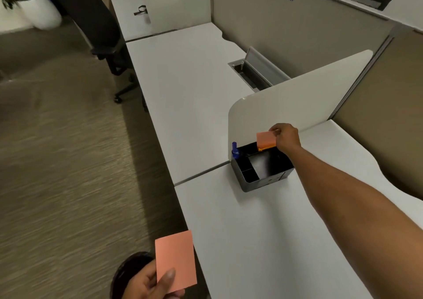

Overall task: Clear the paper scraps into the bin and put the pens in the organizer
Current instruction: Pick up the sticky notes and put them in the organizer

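Black desk organizer sits on the white desk, back against a low white divider panel; a blue pen stands in its far-left corner compartment. Right hand reaches over the organizer's rear edge, fingers pinching a small orange pad just above the rim. Left hand, low at the desk's near edge, pinches a salmon paper sheet under the thumb, above a dark round bin, partly hidden. Office chair stands farther off.
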